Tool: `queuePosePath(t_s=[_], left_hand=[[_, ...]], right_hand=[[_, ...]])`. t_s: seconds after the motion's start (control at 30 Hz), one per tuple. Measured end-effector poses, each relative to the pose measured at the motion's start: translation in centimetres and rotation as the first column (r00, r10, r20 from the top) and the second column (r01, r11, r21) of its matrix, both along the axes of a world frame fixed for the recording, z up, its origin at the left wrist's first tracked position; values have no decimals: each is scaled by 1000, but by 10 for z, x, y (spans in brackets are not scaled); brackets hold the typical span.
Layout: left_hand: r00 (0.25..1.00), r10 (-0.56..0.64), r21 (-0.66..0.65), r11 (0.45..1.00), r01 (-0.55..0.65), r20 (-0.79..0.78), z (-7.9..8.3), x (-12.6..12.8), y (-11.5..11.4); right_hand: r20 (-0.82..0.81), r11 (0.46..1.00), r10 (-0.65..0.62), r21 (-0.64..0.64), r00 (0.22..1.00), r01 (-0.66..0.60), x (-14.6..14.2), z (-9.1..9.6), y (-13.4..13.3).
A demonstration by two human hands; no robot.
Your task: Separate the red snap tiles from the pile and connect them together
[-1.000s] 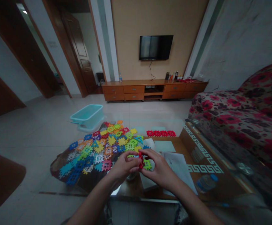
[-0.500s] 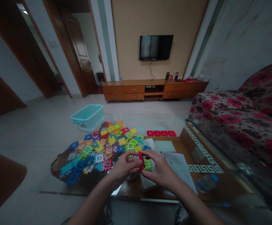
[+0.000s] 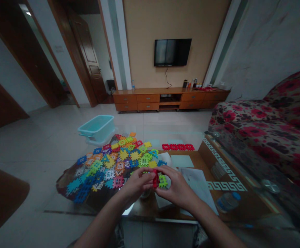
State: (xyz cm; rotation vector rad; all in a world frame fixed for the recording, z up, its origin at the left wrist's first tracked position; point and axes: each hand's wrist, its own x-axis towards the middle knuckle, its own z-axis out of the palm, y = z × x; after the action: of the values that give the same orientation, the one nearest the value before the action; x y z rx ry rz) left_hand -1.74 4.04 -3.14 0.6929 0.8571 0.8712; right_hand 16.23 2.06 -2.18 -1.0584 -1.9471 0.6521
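While both forearms reach forward over the transparent glass tabletop (image 3: 150, 210), the person's left hand (image 3: 139, 181) and right hand (image 3: 175, 181) meet at a small red plastic piece with toothed edges (image 3: 155, 179). The left grip is closed on this piece from the left, thumb and fingers pinching it; the right grip is likewise closed on it from the opposite side, forefinger at the upper part and thumb lower down. The red piece is held upright and seen nearly edge-on, above the near part of the tabletop; whether it is one tile or several joined cannot be told. Just beside it, in the gap between the right thumb and forefinger, a lime-green openwork plastic tile (image 3: 162, 181) shows; contact with the hand cannot be confirmed. To the left and beyond the hands lies a wide heap of multicoloured notched plastic tiles (image 3: 120, 166), overlapping one another. Farther off, right of the heap, four red square plastic tiles with toothed edges (image 3: 178, 147) form a straight row. White paper sheets (image 3: 200, 187) lie near the right hand, and a clear plastic bottle with a blue cap (image 3: 228, 202) lies farther right. A pale turquoise rectangular plastic tub (image 3: 103, 130) stands beyond the heap, at its left.
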Motion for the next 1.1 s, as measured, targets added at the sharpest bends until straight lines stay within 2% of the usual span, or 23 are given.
queuePosePath(t_s=[0.57, 0.8, 0.97, 1.1], left_hand=[[999, -29, 63, 998, 30, -24, 3, -1, -3], [1000, -2, 72, 997, 3, -18, -2, 1, -3], [999, 28, 50, 998, -29, 26, -5, 1, 1], [987, 121, 16, 992, -123, 109, -2, -1, 5]], right_hand=[[16, 1000, 14, -28, 1000, -14, -2, 4, -3], [13, 1000, 18, -20, 1000, -18, -3, 3, -3], [16, 999, -38, -27, 999, 38, -4, 0, -5], [-46, 987, -146, -77, 988, 142, -5, -6, -2]])
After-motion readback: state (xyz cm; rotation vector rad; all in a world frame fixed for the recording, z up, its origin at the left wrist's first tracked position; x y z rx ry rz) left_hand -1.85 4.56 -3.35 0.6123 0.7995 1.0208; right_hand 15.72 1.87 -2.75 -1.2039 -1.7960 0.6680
